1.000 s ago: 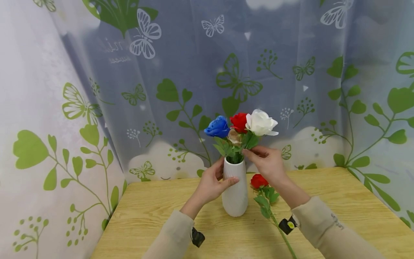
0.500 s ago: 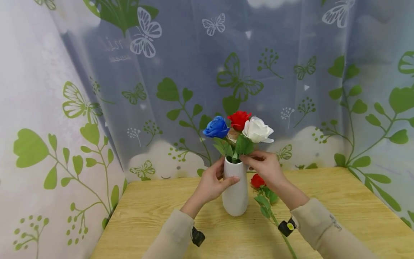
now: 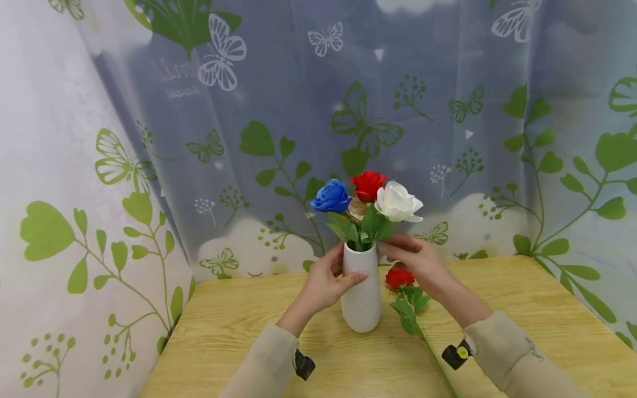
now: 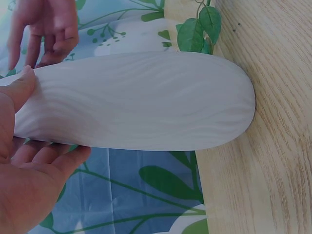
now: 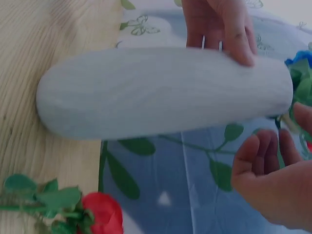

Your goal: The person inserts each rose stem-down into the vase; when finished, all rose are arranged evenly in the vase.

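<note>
A white vase (image 3: 361, 301) stands upright on the table, holding a blue rose (image 3: 330, 196), a red rose (image 3: 368, 185), a white rose (image 3: 398, 202) and a small beige rose (image 3: 357, 208) partly hidden among leaves. My left hand (image 3: 325, 281) grips the vase near its top, thumb across the front and fingers behind, as the left wrist view also shows. Just right of the rim hovers my right hand (image 3: 420, 264), its fingers loosely bent. In the right wrist view this hand (image 5: 278, 183) holds nothing and sits beside the vase mouth.
Another red rose (image 3: 399, 278) lies on the wooden table (image 3: 224, 331) right of the vase, its stem pointing toward the front edge, below my right forearm. A patterned curtain (image 3: 278, 83) hangs behind the table and along its sides.
The white rose has sunk lower into the vase. My right hand has let go of its stem and drawn back slightly to the right. My left hand keeps its hold.
</note>
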Demonstrator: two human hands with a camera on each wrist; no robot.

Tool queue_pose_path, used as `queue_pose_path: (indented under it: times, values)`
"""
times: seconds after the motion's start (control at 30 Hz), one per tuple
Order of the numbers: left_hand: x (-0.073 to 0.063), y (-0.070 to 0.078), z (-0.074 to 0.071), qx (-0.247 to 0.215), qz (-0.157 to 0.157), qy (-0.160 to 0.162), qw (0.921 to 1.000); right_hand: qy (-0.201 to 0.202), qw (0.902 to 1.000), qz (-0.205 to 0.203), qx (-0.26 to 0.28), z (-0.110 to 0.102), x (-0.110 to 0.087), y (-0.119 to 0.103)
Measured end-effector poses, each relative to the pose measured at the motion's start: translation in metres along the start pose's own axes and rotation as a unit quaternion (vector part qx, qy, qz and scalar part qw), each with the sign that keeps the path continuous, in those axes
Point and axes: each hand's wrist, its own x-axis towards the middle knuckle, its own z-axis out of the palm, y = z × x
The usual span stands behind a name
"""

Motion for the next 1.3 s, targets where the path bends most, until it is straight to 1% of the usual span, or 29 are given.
queue_pose_path:
  times: [0.23, 0.37, 0.47, 0.67, 0.83, 1.03, 1.3]
  values:
    - [-0.002, -0.001, 0.000, 0.003, -0.010, 0.005, 0.9999, -0.035, 0.9989, 0.024, -0.019, -0.030, -0.009, 0.019]
    - [-0.002, -0.002, 0.000, 0.005, -0.013, 0.005, 0.9999, -0.057, 0.9977, 0.033, -0.010, -0.045, -0.015, 0.031]
    - [-0.002, -0.002, 0.000, 0.004, -0.013, 0.004, 0.9999, -0.068, 0.9967, 0.046, -0.002, -0.054, -0.019, 0.040]
    - [0.000, -0.003, 0.001, 0.002, -0.013, 0.003, 0.9999, -0.076, 0.9945, 0.072, 0.005, -0.070, -0.027, 0.059]
    - [0.001, -0.001, 0.001, 0.005, -0.010, 0.003, 0.9999, -0.085, 0.9915, 0.098, 0.009, -0.078, -0.034, 0.077]
    - [0.001, -0.001, 0.001, 0.007, -0.014, 0.005, 0.9999, -0.094, 0.9873, 0.127, -0.014, -0.081, -0.043, 0.097]
    - [0.000, 0.000, 0.003, 0.009, -0.012, 0.014, 0.9998, -0.111, 0.9848, 0.127, -0.038, -0.088, -0.050, 0.123]
